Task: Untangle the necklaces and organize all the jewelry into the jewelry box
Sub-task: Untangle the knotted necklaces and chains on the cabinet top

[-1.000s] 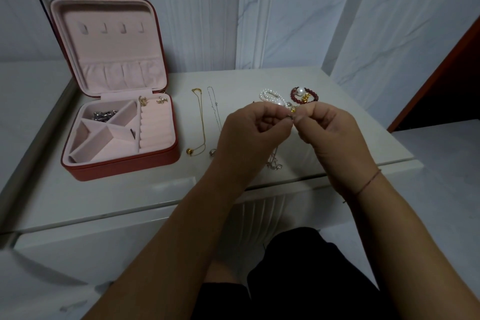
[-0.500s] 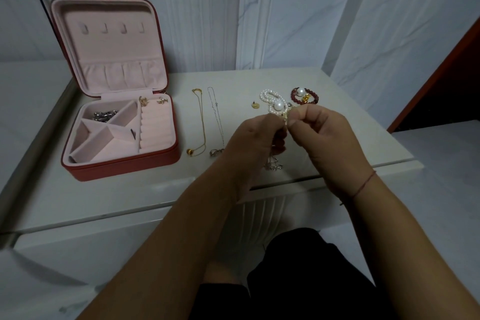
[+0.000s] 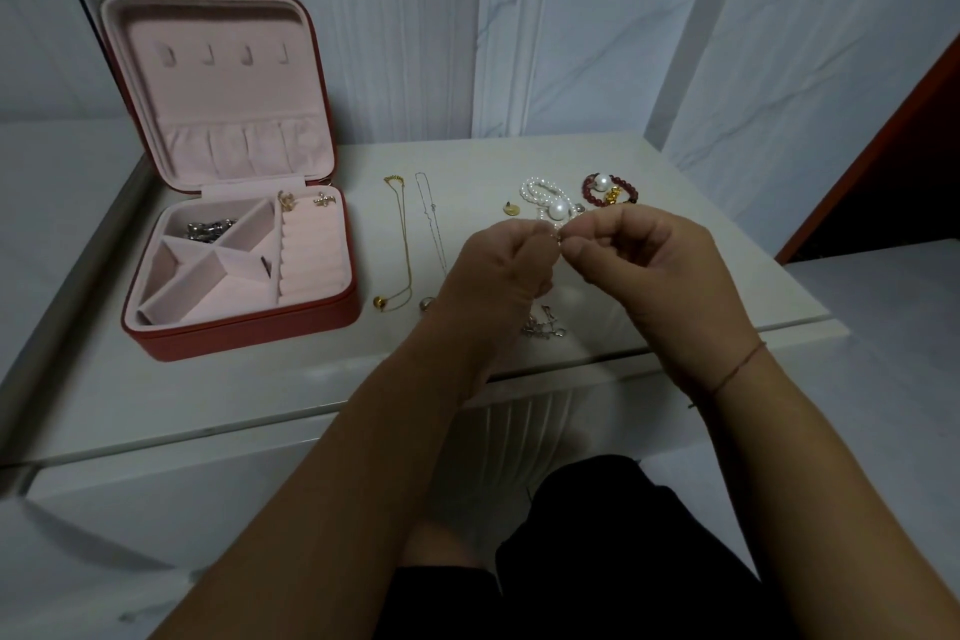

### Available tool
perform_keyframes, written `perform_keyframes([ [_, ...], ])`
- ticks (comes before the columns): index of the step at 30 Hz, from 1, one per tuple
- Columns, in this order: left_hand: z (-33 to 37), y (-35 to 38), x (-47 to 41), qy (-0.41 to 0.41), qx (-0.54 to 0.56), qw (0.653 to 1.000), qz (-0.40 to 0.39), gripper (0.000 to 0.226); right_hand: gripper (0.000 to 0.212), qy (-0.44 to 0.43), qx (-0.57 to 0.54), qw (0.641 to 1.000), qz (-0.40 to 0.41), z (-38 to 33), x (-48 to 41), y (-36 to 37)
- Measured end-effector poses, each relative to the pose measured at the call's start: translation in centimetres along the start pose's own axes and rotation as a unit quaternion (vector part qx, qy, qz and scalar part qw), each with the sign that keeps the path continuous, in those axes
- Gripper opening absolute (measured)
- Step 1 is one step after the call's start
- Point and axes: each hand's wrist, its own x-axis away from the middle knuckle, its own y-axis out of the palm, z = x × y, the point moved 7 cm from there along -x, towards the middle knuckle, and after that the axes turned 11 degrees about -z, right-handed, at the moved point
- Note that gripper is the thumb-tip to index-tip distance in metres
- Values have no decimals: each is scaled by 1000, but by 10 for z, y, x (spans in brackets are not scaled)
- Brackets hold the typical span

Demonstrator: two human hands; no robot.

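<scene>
My left hand and my right hand meet above the table, both pinching a thin silver necklace whose tangled lower end hangs down to the tabletop. The red jewelry box stands open at the left, pink inside, with a silver piece in a back compartment and two small gold earrings by the ring rolls. A gold chain necklace and a fine silver chain lie straight beside the box.
Behind my hands lie a pearl bracelet, a dark red bead bracelet with a pearl and a small gold pendant. The white table ends close under my wrists. White walls stand behind.
My hands dropped lower half a second ago, uncovering the pearl bracelet, then came back up and together. The necklace's tangled end stays on the table.
</scene>
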Motion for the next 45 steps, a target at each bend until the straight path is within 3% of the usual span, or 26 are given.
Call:
perform_keyframes([
  [4, 9, 0, -1, 48, -118, 992, 2, 23, 12, 3, 6, 1000, -2, 3, 0, -2],
  [9, 13, 1, -2, 78, -189, 979, 17, 10, 9, 40, -67, 996, -41, 17, -2, 2],
  [18, 21, -11, 5, 131, -168, 973, 90, 6, 12, 18, -46, 997, -57, 15, -2, 4],
  [21, 22, -11, 6, 130, -157, 975, 91, 6, 3, 9, -70, 997, -17, 12, -2, 1],
  [24, 22, -9, 6, 132, -135, 978, 92, 6, 11, -6, -76, 997, 29, 6, -1, -4],
  [32, 23, -9, 6, 141, -131, 976, 99, 8, 21, -55, 82, 991, 92, -6, 2, -9],
  [36, 24, -10, 7, 151, -122, 975, 107, 9, 21, -71, 110, 989, 75, -11, 1, -5],
  [42, 29, -7, 7, 170, -122, 973, 94, 11, 3, -28, -19, 998, 44, -4, 0, -3],
  [45, 30, -8, 8, 186, -149, 965, 104, 10, 7, -1, -57, 997, 43, 1, -1, -2],
])
